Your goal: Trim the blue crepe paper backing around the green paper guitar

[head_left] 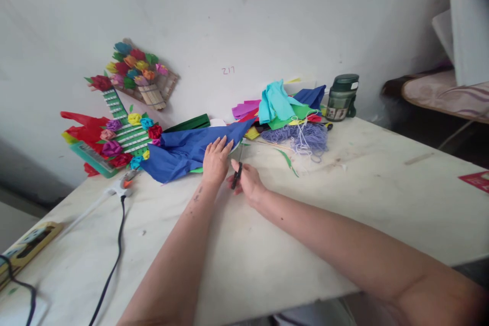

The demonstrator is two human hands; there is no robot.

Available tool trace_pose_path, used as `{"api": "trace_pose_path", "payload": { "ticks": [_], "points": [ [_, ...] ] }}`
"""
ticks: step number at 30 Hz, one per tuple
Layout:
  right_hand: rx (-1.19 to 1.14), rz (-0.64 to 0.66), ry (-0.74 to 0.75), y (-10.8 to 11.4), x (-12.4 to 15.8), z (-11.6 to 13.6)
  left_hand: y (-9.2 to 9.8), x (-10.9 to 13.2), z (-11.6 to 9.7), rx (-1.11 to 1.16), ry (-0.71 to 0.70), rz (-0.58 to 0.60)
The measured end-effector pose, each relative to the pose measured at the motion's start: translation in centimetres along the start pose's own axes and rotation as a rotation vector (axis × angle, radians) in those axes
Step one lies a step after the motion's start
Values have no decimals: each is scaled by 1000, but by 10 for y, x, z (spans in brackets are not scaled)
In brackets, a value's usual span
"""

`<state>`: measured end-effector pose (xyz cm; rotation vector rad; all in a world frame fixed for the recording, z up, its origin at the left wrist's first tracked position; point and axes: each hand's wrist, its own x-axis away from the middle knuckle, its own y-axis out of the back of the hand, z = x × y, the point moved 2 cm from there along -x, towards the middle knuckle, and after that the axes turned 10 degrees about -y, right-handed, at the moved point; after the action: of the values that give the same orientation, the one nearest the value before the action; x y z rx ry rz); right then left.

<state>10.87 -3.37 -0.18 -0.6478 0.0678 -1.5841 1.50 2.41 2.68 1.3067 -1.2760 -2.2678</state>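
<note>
Pressing down the right end of a blue sheet (pixel 183 148), near the back of the table (pixel 382 188), with the left hand (pixel 216 163) open and laid over it. Gripping scissors (pixel 237 174) in the right hand (pixel 251 182), blades beside the sheet's edge. Hemmed in by paper flowers (pixel 155 132) at left, purple yarn (pixel 278 135) at right, wall (pixel 206 20) behind. Leaving room toward the table's front edge and right side.

Soft, muted light greys the wall (pixel 206 20), shadows are faint, details slightly blurred, the upper right corner dark.
</note>
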Motion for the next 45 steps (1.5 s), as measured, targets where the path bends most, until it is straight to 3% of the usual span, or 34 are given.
{"api": "trace_pose_path", "payload": {
  "ticks": [14, 22, 32, 45],
  "points": [
    [15, 11, 28, -3, -2, 2, -4, 0, -8, -16, 1, -7],
    [29, 16, 76, -1, -5, 4, -10, -1, -8, -75, -7, 67],
    [-49, 29, 66, 0, -8, 4, -17, -2, -7, -73, -30, 78],
    [-23, -2, 74, 2, -14, 6, -10, -3, -11, -52, -42, 113]
  ]
}}
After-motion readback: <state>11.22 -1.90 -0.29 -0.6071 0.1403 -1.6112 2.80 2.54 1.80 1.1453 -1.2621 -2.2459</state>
